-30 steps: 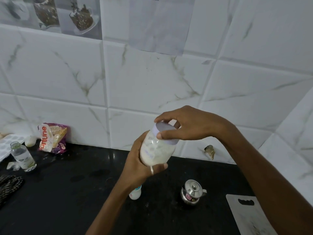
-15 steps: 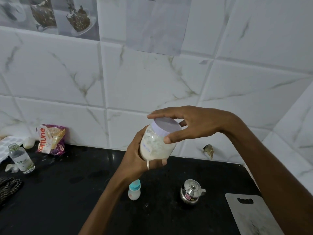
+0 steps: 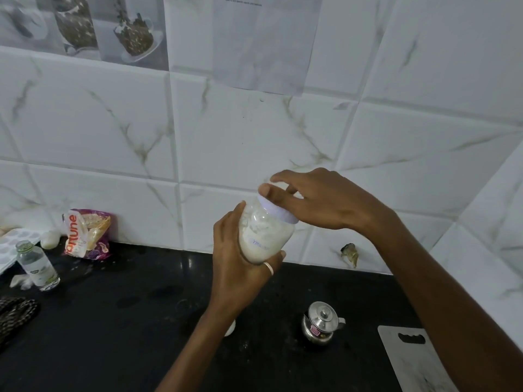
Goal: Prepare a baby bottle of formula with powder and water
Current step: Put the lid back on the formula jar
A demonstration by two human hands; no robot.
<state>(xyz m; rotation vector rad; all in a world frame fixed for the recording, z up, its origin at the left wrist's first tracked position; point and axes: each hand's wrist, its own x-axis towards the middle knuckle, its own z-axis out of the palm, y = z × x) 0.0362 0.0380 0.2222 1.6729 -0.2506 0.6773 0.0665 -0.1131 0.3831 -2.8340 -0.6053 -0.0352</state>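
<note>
A clear jar of white powder (image 3: 264, 236) is held tilted above the black counter (image 3: 113, 321). My left hand (image 3: 237, 267) wraps around its body from below. Its pale lilac lid (image 3: 278, 212) sits on top, and my right hand (image 3: 319, 199) grips that lid with thumb and fingers. Only a white sliver of the small baby bottle (image 3: 229, 329) shows on the counter, the rest hidden behind my left forearm.
A small steel pot with a lid (image 3: 321, 323) stands on the counter to the right. A white cutting board (image 3: 410, 360) lies at the lower right. At the left are a clear glass bottle (image 3: 36, 267), a snack packet (image 3: 87, 234) and a dark cloth (image 3: 14, 315).
My right hand has turned on the lid, its thumb now on top. The jar has stayed in my left hand. My left forearm now covers the baby bottle's blue cap.
</note>
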